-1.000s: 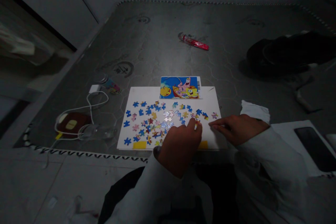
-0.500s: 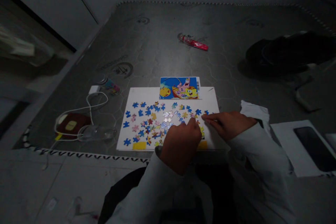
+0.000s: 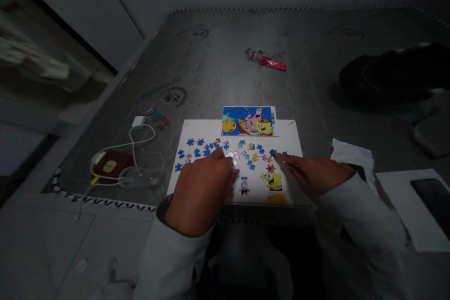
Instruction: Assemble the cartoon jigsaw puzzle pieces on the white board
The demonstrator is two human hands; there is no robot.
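Note:
A white sheet [image 3: 291, 133] lies on a dark mat, strewn with several small puzzle pieces [image 3: 251, 155] in blue, pink and yellow. A cartoon reference picture [image 3: 248, 121] rests at its far edge. My left hand [image 3: 200, 192] hovers over the left part of the sheet, fingers curled and pinched near a pale piece [image 3: 231, 155]; what it holds is hidden. My right hand [image 3: 312, 174] lies at the right, its forefinger stretched out and touching a blue piece [image 3: 273, 152]. A joined yellow cluster [image 3: 272, 179] sits between my hands.
Left of the sheet are a maroon round device [image 3: 107, 166] with a white cable and charger [image 3: 138, 122]. A red wrapper [image 3: 267, 60] lies farther back. Dark clothing [image 3: 390, 77] sits at the right, a white cloth [image 3: 351, 154] and a phone [image 3: 434, 197] on paper nearby.
My left hand has moved left across the loose pieces, uncovering the joined yellow cluster. My right hand has stayed at the right side, forefinger now on the blue piece. The view shifted slightly.

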